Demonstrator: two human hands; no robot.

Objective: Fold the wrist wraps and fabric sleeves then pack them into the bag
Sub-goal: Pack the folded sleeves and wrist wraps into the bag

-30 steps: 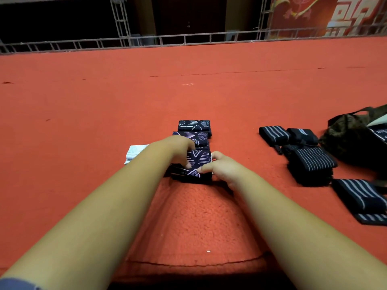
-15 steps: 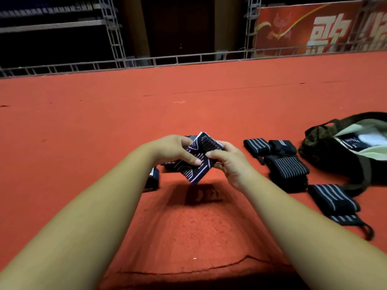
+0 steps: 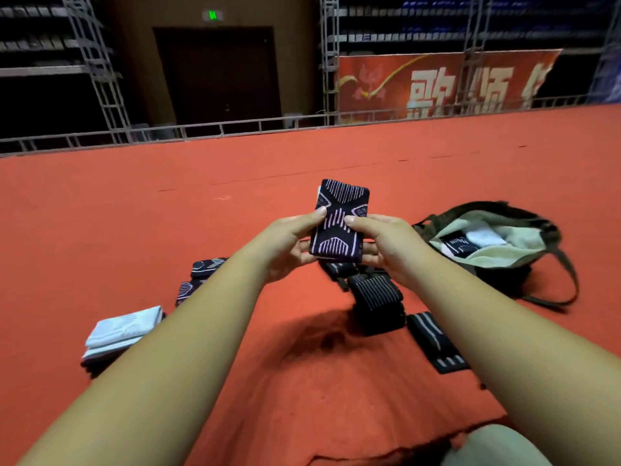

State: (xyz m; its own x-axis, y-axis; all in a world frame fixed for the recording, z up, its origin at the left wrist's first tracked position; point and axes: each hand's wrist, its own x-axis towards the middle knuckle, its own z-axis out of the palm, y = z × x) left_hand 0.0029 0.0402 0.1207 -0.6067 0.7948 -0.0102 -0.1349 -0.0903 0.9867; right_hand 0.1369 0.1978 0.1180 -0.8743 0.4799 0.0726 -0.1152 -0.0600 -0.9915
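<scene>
folded sleeve (image 3: 340, 223) upright, pinched by left hand (image 3: 291, 237), right hand (image 3: 383, 243).

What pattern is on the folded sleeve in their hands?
Dark navy with pale pink lines, on the folded sleeve, head view.

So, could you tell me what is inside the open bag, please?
Inside the bag, a dark patterned folded sleeve and a white folded piece lie on the pale lining. Anything deeper is hidden by the lining's fold and the rim.
</scene>
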